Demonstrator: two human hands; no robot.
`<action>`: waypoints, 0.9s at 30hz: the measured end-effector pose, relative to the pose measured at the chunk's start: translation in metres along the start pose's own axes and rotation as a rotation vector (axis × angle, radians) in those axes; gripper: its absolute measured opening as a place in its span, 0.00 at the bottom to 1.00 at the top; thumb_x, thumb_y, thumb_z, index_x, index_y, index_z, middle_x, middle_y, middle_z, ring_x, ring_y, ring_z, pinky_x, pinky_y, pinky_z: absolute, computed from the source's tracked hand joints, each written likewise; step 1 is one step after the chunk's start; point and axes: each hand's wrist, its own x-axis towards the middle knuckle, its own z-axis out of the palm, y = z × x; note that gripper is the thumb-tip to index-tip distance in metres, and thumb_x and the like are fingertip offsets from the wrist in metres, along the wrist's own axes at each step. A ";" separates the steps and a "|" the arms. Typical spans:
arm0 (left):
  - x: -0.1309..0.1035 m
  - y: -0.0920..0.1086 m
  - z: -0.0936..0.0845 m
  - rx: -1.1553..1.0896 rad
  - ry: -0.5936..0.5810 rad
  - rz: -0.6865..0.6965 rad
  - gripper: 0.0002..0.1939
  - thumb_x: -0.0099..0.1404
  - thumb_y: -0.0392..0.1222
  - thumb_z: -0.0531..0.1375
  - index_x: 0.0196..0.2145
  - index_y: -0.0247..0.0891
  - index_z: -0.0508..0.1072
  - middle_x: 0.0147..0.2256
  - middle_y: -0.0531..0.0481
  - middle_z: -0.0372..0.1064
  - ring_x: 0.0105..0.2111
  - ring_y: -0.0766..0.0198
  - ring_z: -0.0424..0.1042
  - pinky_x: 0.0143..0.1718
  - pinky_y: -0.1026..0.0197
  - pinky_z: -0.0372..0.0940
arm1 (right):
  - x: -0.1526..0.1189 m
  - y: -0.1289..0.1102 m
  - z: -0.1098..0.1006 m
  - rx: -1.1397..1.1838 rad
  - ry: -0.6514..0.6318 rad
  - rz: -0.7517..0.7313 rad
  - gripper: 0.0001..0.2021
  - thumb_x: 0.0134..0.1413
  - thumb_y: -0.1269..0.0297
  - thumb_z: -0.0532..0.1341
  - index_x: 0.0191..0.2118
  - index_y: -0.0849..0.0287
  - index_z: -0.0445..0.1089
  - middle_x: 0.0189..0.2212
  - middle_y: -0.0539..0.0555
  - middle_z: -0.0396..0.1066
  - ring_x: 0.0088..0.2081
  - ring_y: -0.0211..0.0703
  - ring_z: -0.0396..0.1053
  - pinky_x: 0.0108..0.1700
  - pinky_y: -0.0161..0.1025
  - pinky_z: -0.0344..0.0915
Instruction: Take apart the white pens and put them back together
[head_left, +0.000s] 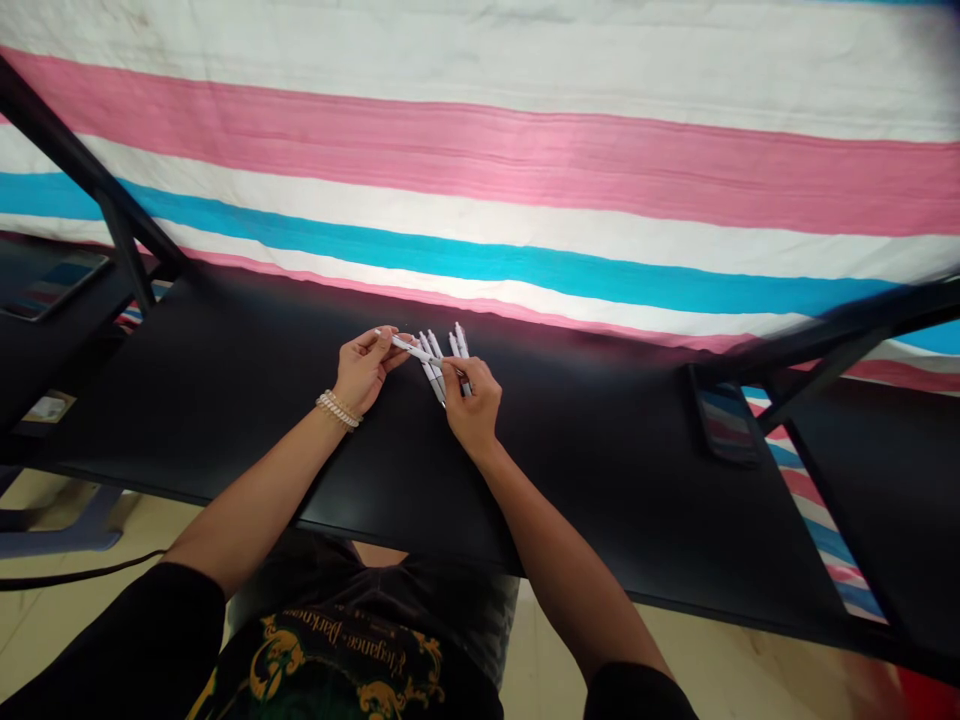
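A white pen with a grey grip is held level between my two hands, a little above the black table. My left hand pinches its left end between thumb and fingers. At the other end, the fingers of my right hand are closed round the grey part. Several more white pens lie side by side on the table just behind and below the held one. A second small group of white pens lies to their right, partly hidden by my right hand.
The black table spans the width in front of me. A smartphone lies near its right end, and a dark flat device is at the far left. Black metal braces stand at both sides. A striped cloth hangs behind.
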 end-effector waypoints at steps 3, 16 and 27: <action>0.001 0.000 -0.001 -0.011 0.006 0.003 0.18 0.58 0.51 0.70 0.38 0.34 0.77 0.39 0.42 0.79 0.42 0.57 0.80 0.48 0.54 0.73 | 0.000 0.000 0.000 0.009 0.029 -0.044 0.12 0.61 0.59 0.63 0.48 0.56 0.73 0.45 0.58 0.73 0.43 0.47 0.71 0.43 0.44 0.70; 0.003 0.002 -0.003 -0.006 0.021 -0.002 0.17 0.59 0.50 0.69 0.39 0.34 0.76 0.39 0.42 0.79 0.43 0.57 0.80 0.49 0.55 0.73 | -0.004 -0.002 0.001 -0.030 -0.050 -0.030 0.10 0.67 0.60 0.57 0.47 0.54 0.74 0.37 0.55 0.75 0.39 0.45 0.72 0.45 0.45 0.71; 0.004 0.004 -0.004 -0.006 0.024 0.017 0.17 0.59 0.50 0.70 0.38 0.33 0.77 0.39 0.42 0.79 0.43 0.57 0.80 0.50 0.54 0.73 | -0.003 0.000 0.000 -0.009 -0.030 -0.074 0.08 0.67 0.63 0.57 0.43 0.54 0.74 0.36 0.54 0.74 0.38 0.44 0.72 0.43 0.42 0.70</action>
